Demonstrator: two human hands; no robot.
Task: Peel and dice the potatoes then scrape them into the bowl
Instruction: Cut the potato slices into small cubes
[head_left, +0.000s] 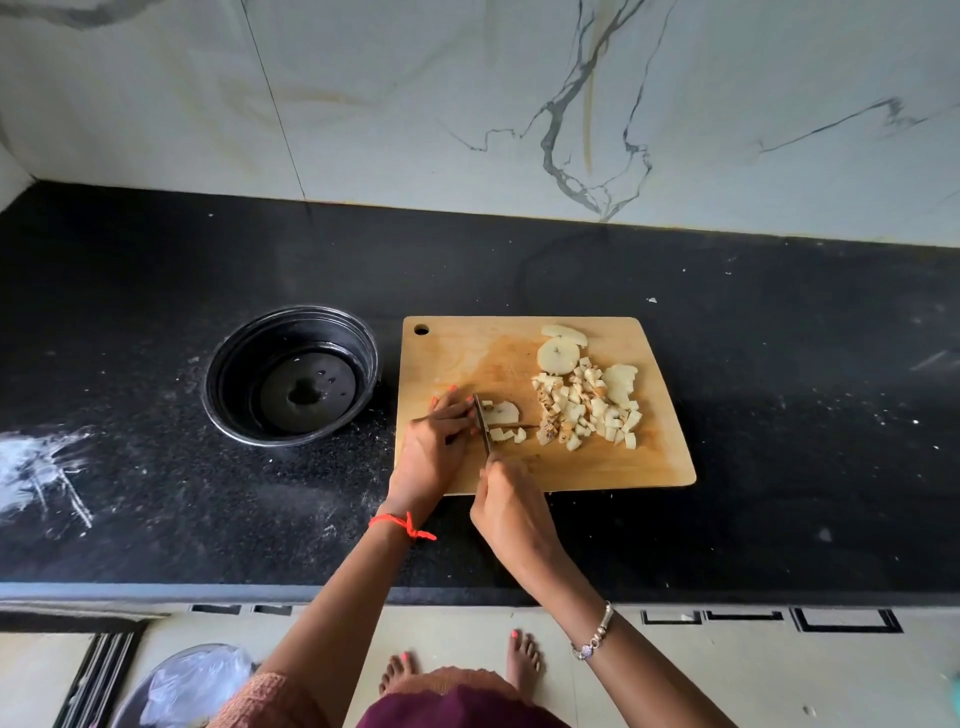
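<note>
Right hand (511, 499), lower centre, grips the knife (483, 423); the left hand (434, 447) presses the slice (503, 413) with nearly straight fingers (454, 402) right beside the blade, which may nick them.

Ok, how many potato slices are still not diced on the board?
4: two slices overlapping near the cutting board's far edge, one right of the diced pile, one half-cut under the knife. More may be hidden in the pile.
</note>
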